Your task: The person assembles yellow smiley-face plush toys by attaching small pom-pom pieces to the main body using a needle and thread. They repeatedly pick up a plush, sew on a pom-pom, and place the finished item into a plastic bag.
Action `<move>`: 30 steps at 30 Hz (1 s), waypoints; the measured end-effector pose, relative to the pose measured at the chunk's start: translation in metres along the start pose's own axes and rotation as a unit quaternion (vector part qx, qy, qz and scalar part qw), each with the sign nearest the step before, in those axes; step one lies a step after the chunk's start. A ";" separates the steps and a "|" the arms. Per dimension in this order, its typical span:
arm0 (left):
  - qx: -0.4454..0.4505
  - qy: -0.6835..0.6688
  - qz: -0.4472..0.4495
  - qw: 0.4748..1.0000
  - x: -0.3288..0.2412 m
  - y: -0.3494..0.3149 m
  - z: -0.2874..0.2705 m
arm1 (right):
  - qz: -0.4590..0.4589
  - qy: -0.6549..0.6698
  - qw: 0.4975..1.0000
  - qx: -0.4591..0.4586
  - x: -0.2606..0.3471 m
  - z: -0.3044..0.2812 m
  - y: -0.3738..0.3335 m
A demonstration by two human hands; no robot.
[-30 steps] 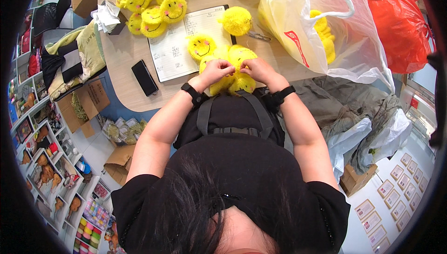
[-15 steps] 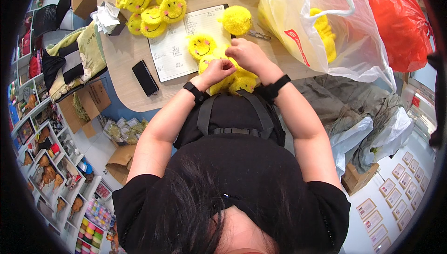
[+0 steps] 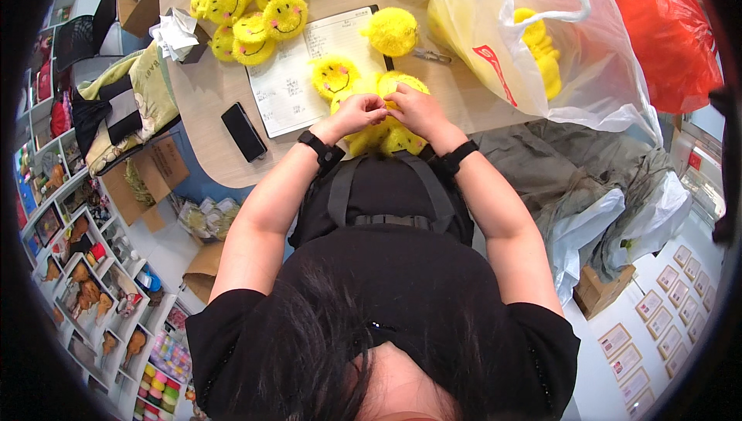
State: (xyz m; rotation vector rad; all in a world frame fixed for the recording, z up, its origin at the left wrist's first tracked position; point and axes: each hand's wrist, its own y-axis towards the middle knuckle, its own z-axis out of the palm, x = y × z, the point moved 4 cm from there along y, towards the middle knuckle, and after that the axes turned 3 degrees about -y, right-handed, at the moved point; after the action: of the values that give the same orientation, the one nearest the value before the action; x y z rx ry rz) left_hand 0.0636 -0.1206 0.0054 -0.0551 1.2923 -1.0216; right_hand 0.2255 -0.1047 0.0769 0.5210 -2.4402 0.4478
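Observation:
My left hand (image 3: 358, 115) and my right hand (image 3: 420, 115) meet fingertip to fingertip at the table's near edge. Both are pinched closed; anything between the fingers is too small to make out. Directly under and around them lie fuzzy yellow smiley plush balls (image 3: 403, 140), partly covered by my hands. One smiley ball (image 3: 332, 75) shows its face just beyond my left hand. Farther off, a fuzzy yellow ball (image 3: 392, 32) rests at the right edge of an open notebook (image 3: 282, 100) with handwriting. A slim metallic tool (image 3: 431, 56) lies beside that ball, its kind unclear.
A heap of smiley balls (image 3: 251, 19) sits at the far left of the table, near a tissue box (image 3: 178, 35). A black phone (image 3: 243, 133) lies by the left edge. On the right stand a white plastic bag (image 3: 471, 42) holding yellow pieces and a red bag (image 3: 657, 42).
My right hand has come down and toward the left from near the fuzzy ball, so its fingertips now meet those of my left hand. The plush balls stay about where they were.

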 end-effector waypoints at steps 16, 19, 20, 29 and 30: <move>-0.037 -0.013 -0.048 0.998 -0.009 -0.002 -0.007 | -0.091 0.011 0.995 0.028 0.009 -0.002 -0.016; -0.050 0.125 0.045 0.990 -0.021 -0.005 -0.006 | -0.126 0.046 0.990 -0.035 0.005 -0.003 -0.016; -0.056 0.195 0.087 0.975 -0.027 -0.006 -0.004 | -0.110 0.057 0.991 -0.041 0.001 -0.001 -0.015; -0.167 0.370 0.231 0.884 -0.035 -0.018 0.010 | 0.030 0.043 0.995 -0.088 -0.020 0.019 -0.009; -0.179 0.368 0.231 0.883 -0.032 -0.017 0.010 | 0.041 0.028 0.995 -0.088 -0.020 0.021 -0.008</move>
State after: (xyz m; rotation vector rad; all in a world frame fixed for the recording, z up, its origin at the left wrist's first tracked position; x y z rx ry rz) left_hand 0.0639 -0.1145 0.0428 0.3815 2.0532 -0.3667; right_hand 0.2339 -0.1159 0.0498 0.3305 -2.4240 0.2729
